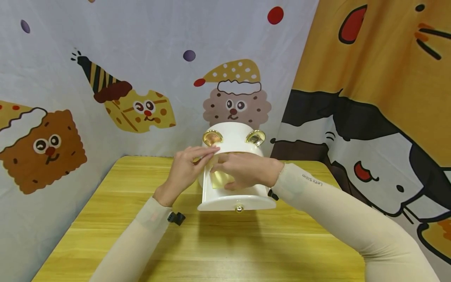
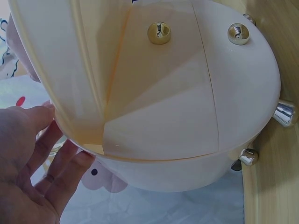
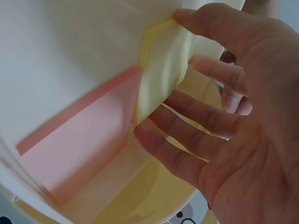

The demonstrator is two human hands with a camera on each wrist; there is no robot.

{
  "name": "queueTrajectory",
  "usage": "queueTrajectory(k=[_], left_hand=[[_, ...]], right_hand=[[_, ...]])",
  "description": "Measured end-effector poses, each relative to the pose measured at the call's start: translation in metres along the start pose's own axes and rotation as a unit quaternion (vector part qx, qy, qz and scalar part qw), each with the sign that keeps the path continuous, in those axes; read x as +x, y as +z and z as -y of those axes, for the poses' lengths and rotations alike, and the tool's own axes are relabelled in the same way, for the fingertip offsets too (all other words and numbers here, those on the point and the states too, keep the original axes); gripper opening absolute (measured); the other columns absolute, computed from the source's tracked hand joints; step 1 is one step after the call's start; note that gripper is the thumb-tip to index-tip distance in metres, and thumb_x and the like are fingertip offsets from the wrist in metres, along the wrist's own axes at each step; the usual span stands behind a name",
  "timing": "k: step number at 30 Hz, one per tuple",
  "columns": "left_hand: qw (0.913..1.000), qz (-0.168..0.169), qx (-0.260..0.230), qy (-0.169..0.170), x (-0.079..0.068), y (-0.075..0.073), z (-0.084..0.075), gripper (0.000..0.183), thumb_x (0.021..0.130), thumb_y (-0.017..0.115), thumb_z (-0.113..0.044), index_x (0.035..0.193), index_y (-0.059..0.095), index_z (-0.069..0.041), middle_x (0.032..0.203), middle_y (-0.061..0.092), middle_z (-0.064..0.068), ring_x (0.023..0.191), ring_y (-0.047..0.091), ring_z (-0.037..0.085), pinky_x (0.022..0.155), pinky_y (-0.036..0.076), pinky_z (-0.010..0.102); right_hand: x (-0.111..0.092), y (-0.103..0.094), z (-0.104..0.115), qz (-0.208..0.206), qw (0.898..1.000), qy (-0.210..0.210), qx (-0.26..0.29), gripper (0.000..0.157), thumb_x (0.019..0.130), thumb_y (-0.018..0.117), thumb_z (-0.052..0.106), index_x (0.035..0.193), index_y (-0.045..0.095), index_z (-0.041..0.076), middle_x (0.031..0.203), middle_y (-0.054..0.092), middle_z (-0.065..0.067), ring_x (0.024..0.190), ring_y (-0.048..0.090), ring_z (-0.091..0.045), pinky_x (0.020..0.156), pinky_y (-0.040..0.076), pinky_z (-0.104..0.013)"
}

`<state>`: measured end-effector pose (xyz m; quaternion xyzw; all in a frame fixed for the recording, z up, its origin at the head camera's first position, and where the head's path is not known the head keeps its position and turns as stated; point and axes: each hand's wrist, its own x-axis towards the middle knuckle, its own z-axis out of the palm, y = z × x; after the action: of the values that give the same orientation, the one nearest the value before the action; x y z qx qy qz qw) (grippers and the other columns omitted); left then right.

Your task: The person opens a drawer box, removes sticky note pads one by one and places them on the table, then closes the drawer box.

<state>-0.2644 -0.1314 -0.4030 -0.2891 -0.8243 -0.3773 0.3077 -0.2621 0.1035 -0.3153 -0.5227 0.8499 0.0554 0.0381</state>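
Head view: yellow pad (image 1: 219,181) partly hidden behind right hand (image 1: 244,169); sleeves (image 1: 132,241) cut by bottom edge.

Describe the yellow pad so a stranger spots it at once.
On the table stands a white box with gold ears, its drawer open. In that drawer, the right hand holds the pad; its yellow sets it apart from the pink stack beside it.

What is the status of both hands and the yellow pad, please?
Right hand holding yellow pad at open drawer. Left hand touching white box. Pink pad close beside yellow one.
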Motion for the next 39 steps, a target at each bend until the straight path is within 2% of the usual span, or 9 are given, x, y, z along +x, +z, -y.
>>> queueTrajectory(k=[9,18,25,35,39], left_hand=[[1.0000,-0.003,0.000,0.002,0.002,0.000,0.000,0.027,0.109,0.083,-0.010,0.134,0.090,-0.020,0.135,0.088,0.004,0.071,0.055,0.018,0.066,0.042,0.029],[1.0000,-0.001,0.000,-0.002,0.001,0.001,0.001,0.027,0.109,0.083,-0.011,0.134,0.090,-0.020,0.135,0.088,0.003,0.073,0.057,0.019,0.067,0.043,0.029],[1.0000,-0.002,-0.001,-0.001,0.000,0.001,0.001,0.027,0.109,0.083,-0.011,0.134,0.090,-0.020,0.135,0.088,0.004,0.071,0.054,0.020,0.066,0.041,0.029],[0.9999,-0.008,-0.001,0.008,-0.001,0.001,0.001,0.028,0.109,0.083,-0.010,0.135,0.090,-0.019,0.135,0.088,0.004,0.072,0.057,0.019,0.066,0.042,0.028],[0.9999,-0.008,-0.001,0.007,-0.001,0.002,0.002,0.028,0.109,0.083,-0.011,0.134,0.090,-0.019,0.135,0.088,0.004,0.071,0.056,0.019,0.066,0.042,0.028]], right_hand=[[0.000,0.000,0.000,-0.004,1.000,-0.018,-0.018,0.059,0.102,0.093,0.033,0.157,0.075,0.025,0.148,0.075,-0.012,0.126,0.078,-0.027,0.117,0.065,-0.047],[-0.002,0.000,0.000,-0.013,0.999,-0.030,-0.020,0.062,0.100,0.094,0.031,0.158,0.075,0.027,0.159,0.071,-0.016,0.142,0.073,-0.033,0.120,0.064,-0.049],[-0.006,0.004,-0.001,-0.030,0.999,-0.029,-0.028,0.058,0.097,0.095,0.033,0.152,0.077,0.031,0.150,0.071,-0.015,0.129,0.076,-0.028,0.110,0.068,-0.044],[-0.009,0.009,-0.004,-0.056,0.998,-0.034,-0.021,0.058,0.097,0.095,0.031,0.151,0.074,0.023,0.153,0.069,-0.016,0.133,0.076,-0.030,0.115,0.066,-0.046],[-0.010,0.010,-0.004,-0.060,0.998,-0.034,-0.012,0.059,0.098,0.095,0.031,0.151,0.073,0.021,0.153,0.069,-0.015,0.128,0.077,-0.028,0.112,0.067,-0.046]])
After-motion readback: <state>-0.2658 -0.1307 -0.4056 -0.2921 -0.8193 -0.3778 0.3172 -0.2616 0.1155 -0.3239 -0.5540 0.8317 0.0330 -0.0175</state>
